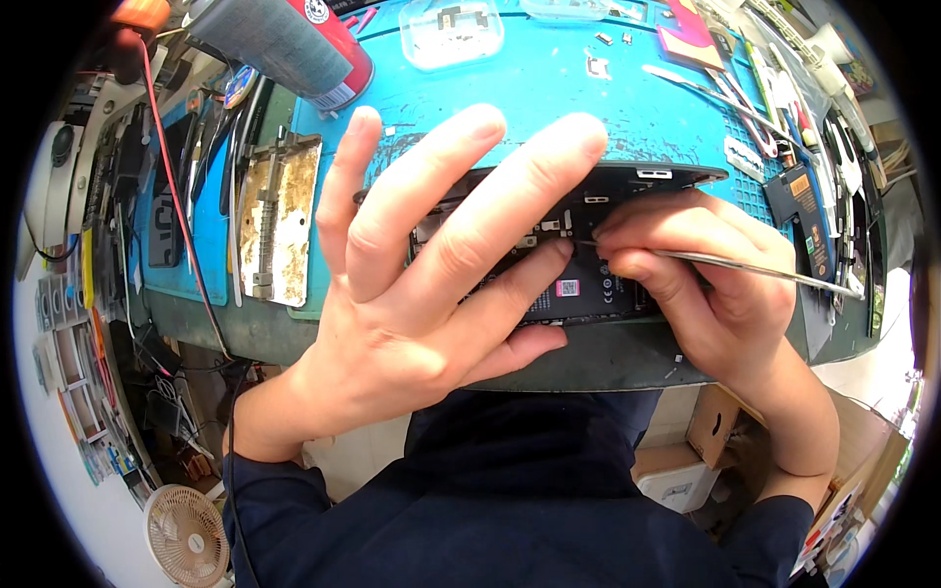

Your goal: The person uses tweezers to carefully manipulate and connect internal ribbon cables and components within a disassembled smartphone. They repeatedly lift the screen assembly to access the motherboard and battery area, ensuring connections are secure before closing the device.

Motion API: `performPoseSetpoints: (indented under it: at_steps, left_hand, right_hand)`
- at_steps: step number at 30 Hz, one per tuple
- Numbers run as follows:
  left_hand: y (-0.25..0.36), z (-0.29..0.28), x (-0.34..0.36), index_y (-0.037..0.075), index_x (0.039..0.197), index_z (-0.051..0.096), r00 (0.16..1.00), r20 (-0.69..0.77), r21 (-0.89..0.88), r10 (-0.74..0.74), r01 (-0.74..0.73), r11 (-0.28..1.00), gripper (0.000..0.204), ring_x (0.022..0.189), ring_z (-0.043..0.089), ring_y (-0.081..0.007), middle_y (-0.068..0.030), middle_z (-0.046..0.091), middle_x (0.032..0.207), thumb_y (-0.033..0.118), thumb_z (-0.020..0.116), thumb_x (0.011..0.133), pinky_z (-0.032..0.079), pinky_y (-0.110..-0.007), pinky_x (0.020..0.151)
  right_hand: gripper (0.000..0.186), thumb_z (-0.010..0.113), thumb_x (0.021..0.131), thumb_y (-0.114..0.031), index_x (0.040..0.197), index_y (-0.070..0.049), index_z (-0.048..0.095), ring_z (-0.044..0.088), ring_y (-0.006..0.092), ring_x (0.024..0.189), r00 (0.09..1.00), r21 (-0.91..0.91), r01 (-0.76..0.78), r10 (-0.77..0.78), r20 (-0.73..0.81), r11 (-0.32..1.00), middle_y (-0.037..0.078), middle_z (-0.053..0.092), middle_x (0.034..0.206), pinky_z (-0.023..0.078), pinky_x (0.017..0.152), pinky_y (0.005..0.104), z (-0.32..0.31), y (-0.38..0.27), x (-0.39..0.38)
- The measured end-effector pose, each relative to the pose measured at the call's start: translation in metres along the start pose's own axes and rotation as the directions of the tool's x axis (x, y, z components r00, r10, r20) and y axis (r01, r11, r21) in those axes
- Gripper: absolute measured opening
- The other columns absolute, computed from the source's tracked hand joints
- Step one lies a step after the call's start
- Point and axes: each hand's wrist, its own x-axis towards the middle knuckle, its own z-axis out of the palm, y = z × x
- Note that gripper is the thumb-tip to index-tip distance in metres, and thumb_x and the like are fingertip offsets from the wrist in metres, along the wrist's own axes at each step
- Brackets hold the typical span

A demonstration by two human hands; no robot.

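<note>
An opened smartphone (598, 299) lies at the near edge of the bench, with its black battery and small metal parts exposed. My left hand (402, 304) spreads across its left side, three fingers stretched out above it. The index fingertip rests on the phone's inner parts, and the thumb is by its near edge. In my right hand (730, 269) is a pair of slim metal tweezers (755, 265), pinched between thumb and fingers. Their tip points into the phone beside my left index finger; the exact contact is too small to tell.
A blue work mat (549, 98) covers the bench. A spray can (304, 49) and a stained metal plate (281, 220) stand to the left. Farther back is a clear tray (451, 34) of small parts. Tweezers (711, 95) and loose phone parts crowd the right.
</note>
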Motion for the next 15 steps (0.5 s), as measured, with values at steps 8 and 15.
performPoseSetpoints:
  at_steps: [8, 15]
  left_hand:
    - [-0.0050, 0.0039, -0.0016, 0.023, 0.107, 0.084, 0.998, -0.035, 0.003, 0.045, -0.045, 0.999, 0.046, 0.144, 0.041, -0.0375, -0.0161, 0.055, 0.153, 0.061, 0.064, 0.091, 0.021, -0.057, 0.126]
    - [-0.0026, 0.0041, -0.0042, 0.023, 0.108, 0.083, 0.999, -0.034, 0.009, 0.039, -0.038, 0.999, 0.045, 0.143, 0.042, -0.0370, -0.0145, 0.056, 0.153, 0.059, 0.065, 0.091, 0.021, -0.058, 0.126]
  right_hand:
    - [0.011, 0.075, 0.092, 0.001, 0.100, 0.005, 0.071, 0.075, 0.0280, 0.086, 0.999, 0.013, 0.033, -0.032, -0.007, 0.999, 0.016, 0.076, 0.093, 0.059, 0.078, 0.0345, 0.0006, -0.0008, 0.0032]
    - [0.009, 0.074, 0.092, 0.001, 0.100, 0.004, 0.071, 0.075, 0.0273, 0.084, 0.999, 0.012, 0.035, -0.034, -0.028, 0.999, 0.015, 0.076, 0.092, 0.058, 0.077, 0.0346, 0.0024, 0.0001, 0.0003]
